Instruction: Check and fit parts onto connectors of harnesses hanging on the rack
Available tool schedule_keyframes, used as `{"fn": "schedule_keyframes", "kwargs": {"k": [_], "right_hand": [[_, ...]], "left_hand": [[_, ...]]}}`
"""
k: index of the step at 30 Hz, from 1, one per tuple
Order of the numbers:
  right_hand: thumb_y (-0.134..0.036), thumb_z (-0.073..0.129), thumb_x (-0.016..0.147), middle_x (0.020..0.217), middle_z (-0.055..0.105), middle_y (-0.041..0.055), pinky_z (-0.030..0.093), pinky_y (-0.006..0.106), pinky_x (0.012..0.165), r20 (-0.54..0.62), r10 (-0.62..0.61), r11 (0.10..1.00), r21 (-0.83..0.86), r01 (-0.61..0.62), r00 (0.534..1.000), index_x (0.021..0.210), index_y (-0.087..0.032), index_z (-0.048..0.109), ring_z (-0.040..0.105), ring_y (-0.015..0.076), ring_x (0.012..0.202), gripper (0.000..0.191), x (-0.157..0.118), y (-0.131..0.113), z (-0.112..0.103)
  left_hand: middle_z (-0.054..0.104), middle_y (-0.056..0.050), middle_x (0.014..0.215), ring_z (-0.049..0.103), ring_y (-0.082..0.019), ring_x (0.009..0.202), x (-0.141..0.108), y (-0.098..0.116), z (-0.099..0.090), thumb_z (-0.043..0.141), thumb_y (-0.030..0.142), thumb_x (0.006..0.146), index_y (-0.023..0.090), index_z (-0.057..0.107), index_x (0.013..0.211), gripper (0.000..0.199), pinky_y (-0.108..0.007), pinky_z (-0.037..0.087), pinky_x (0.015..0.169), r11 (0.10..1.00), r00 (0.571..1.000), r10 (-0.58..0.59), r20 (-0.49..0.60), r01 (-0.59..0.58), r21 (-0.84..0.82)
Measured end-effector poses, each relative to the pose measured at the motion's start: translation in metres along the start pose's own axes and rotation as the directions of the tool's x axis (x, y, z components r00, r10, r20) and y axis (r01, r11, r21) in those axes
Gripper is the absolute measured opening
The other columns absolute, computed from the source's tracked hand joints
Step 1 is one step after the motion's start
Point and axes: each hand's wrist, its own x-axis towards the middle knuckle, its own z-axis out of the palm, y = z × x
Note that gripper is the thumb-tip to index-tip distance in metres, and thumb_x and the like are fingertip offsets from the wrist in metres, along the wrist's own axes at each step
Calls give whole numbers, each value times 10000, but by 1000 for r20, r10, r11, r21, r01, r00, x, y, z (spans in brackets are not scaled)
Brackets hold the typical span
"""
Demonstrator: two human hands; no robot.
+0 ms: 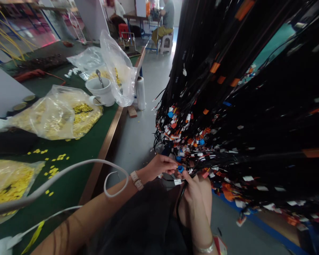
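My right hand (pixel 191 187) is closed around a blue connector (pixel 180 169), its open end turned up toward my left. My left hand (pixel 163 166) pinches at the connector's left side, where a tiny yellow piece shows at the fingertips. Black cables run from the connector into a thick hanging bundle of wire harnesses (pixel 202 156), whose ends carry white, orange and blue connectors. A white label (pixel 177 182) hangs on a cable just below both hands.
On the green bench (pixel 95 148) at left lie a clear bag of yellow pieces (pixel 61 113), another such bag (pixel 13 180) and loose yellow pieces (pixel 53 171). A white mug (pixel 101 92) holds a spoon. A pale hose (pixel 69 168) arches across my left forearm. People sit farther back.
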Motion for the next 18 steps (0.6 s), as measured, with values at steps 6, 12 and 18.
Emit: {"fn": "schedule_keyframes", "kwargs": {"k": [6, 12, 18], "right_hand": [[-275, 766, 599, 757, 654, -20, 497, 311, 768, 25, -37, 999, 6, 37, 999, 1016, -205, 607, 606, 157, 684, 451, 0, 1, -2], [-288, 772, 576, 709, 635, -31, 503, 323, 714, 44, -58, 997, -44, 60, 997, 1008, -215, 625, 533, 128, 535, 462, 0, -1, 0], [-264, 765, 577, 770, 648, -31, 497, 312, 718, 53, -55, 997, -57, 58, 997, 1025, -245, 629, 539, 132, 568, 469, 2, 1, -3]], "left_hand": [[569, 2, 604, 433, -71, 534, -1, 0, 0, 621, 376, 755, 121, 699, 870, 290, -185, 318, 496, 980, 996, 89, -4, -86, 180], [666, -35, 691, 499, -90, 552, -2, -2, 7, 629, 378, 748, 128, 714, 902, 306, -199, 345, 523, 984, 995, 95, -1, -94, 150], [689, -30, 712, 566, -104, 611, -4, 1, 12, 639, 310, 746, 147, 718, 858, 213, -200, 395, 585, 990, 995, 93, -21, -90, 110]]}}
